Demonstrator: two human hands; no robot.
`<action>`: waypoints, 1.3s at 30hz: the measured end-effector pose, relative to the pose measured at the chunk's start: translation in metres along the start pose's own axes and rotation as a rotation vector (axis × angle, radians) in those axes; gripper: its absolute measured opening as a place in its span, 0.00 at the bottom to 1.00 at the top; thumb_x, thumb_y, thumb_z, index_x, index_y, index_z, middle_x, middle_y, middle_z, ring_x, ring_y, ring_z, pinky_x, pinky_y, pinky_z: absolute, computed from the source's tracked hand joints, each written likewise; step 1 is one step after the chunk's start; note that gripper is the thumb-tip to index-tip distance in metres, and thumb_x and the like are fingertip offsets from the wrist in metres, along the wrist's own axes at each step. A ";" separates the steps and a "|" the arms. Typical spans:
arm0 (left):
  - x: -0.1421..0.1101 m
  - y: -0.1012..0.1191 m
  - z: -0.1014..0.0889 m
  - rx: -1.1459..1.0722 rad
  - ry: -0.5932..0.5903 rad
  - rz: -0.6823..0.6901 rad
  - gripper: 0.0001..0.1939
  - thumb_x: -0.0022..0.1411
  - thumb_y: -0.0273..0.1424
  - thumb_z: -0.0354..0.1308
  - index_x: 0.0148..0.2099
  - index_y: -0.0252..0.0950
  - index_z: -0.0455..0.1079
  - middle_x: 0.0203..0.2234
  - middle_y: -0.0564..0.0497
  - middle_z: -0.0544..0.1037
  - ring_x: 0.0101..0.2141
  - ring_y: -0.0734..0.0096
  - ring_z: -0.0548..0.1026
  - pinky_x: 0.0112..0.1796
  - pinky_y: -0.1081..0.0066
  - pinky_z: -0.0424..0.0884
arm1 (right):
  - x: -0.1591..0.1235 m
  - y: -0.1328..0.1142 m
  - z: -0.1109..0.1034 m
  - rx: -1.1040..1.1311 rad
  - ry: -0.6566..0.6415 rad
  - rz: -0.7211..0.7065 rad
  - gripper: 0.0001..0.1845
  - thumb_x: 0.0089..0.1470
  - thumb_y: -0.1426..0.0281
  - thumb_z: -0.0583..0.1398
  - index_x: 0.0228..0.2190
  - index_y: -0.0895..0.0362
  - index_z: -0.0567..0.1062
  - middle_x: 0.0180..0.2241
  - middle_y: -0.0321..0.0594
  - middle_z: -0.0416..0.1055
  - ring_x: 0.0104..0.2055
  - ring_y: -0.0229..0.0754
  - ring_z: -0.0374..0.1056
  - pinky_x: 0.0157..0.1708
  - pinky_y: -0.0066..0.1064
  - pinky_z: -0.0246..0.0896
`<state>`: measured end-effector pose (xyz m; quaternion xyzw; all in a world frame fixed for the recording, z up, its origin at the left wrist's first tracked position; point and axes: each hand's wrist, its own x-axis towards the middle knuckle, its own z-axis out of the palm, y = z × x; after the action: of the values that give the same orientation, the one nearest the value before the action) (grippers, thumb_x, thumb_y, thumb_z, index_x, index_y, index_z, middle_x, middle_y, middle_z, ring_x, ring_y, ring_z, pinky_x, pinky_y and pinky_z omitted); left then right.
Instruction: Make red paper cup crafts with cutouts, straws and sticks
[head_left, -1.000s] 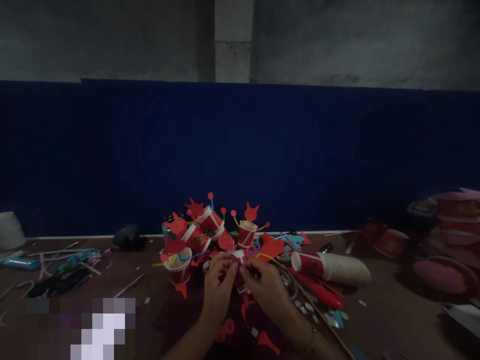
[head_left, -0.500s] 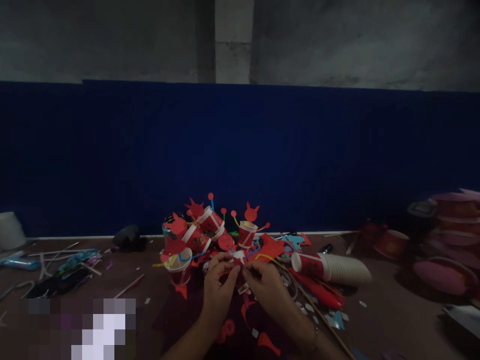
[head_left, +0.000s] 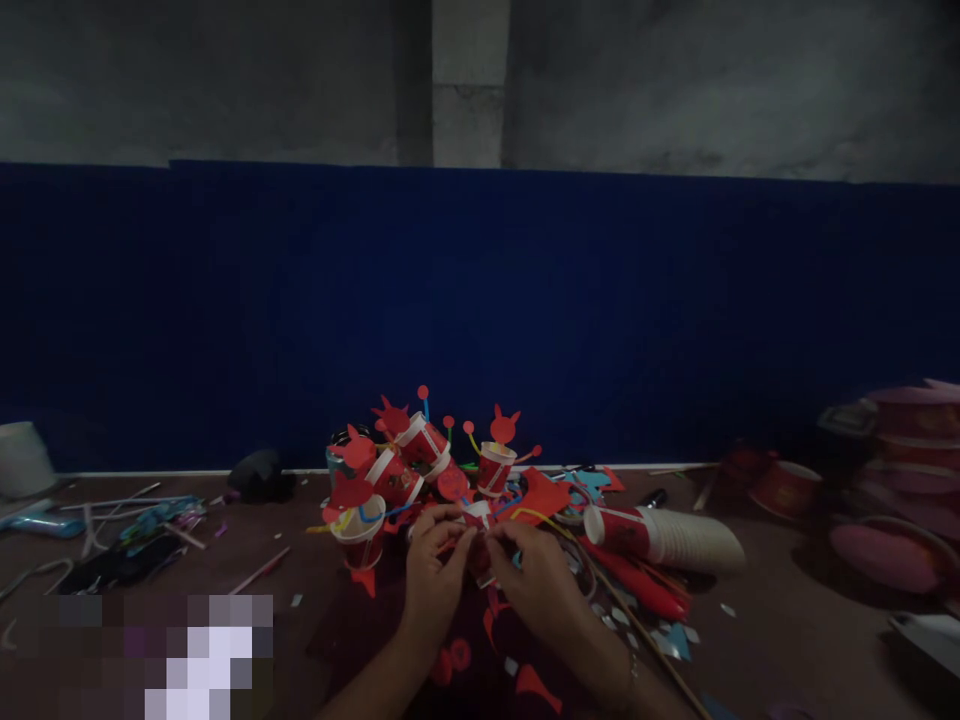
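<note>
With left hand [head_left: 439,565] and right hand [head_left: 534,570] both pinching a red cup [head_left: 482,563], short of the table's [head_left: 780,620] far edge, uneven finger pressure could crease it (paper dents easily).

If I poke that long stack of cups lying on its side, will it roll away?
The stack of cups would probably roll a bit, since it's round and on its side. It's likely light for its size, because the cups look like thin paper. Lifted by one end, it might slip apart, since they're just nested together.
</note>
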<state>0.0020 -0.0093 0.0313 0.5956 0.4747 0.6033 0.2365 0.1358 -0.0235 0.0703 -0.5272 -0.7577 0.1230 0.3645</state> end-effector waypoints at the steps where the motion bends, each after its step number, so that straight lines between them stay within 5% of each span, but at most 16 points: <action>1: 0.000 0.000 0.000 -0.002 0.010 -0.010 0.10 0.55 0.34 0.56 0.24 0.35 0.72 0.36 0.44 0.72 0.39 0.59 0.72 0.39 0.63 0.69 | 0.001 0.000 -0.001 0.025 -0.008 0.037 0.12 0.53 0.71 0.52 0.22 0.56 0.72 0.21 0.36 0.71 0.24 0.38 0.65 0.26 0.27 0.52; 13: -0.002 0.003 0.002 -0.043 -0.048 0.008 0.09 0.55 0.32 0.55 0.26 0.34 0.71 0.38 0.43 0.71 0.42 0.59 0.71 0.43 0.61 0.66 | 0.004 0.000 -0.003 0.181 -0.066 0.161 0.12 0.49 0.69 0.53 0.18 0.57 0.70 0.17 0.34 0.68 0.21 0.37 0.63 0.22 0.25 0.51; 24: -0.001 0.008 0.000 -0.104 -0.068 -0.036 0.09 0.53 0.33 0.56 0.25 0.35 0.71 0.38 0.43 0.71 0.41 0.59 0.71 0.42 0.62 0.67 | 0.008 -0.002 -0.007 0.246 -0.083 0.137 0.12 0.48 0.70 0.53 0.17 0.58 0.69 0.16 0.33 0.63 0.21 0.35 0.58 0.22 0.24 0.51; 31: 0.003 0.009 -0.001 -0.272 -0.085 -0.148 0.13 0.52 0.39 0.58 0.23 0.34 0.71 0.34 0.46 0.71 0.36 0.63 0.71 0.33 0.70 0.67 | 0.009 -0.001 -0.012 0.259 -0.094 0.135 0.11 0.48 0.70 0.53 0.19 0.59 0.70 0.18 0.34 0.66 0.22 0.36 0.61 0.22 0.24 0.52; 39: 0.003 0.006 0.000 -0.429 -0.076 -0.238 0.15 0.49 0.41 0.60 0.23 0.34 0.68 0.25 0.52 0.68 0.26 0.73 0.66 0.27 0.75 0.63 | 0.015 0.025 -0.017 -0.003 -0.166 0.128 0.12 0.48 0.71 0.52 0.17 0.57 0.68 0.17 0.34 0.67 0.21 0.36 0.61 0.22 0.25 0.50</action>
<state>0.0032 -0.0097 0.0379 0.4940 0.3933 0.6352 0.4448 0.1623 -0.0031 0.0743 -0.5631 -0.7501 0.1882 0.2912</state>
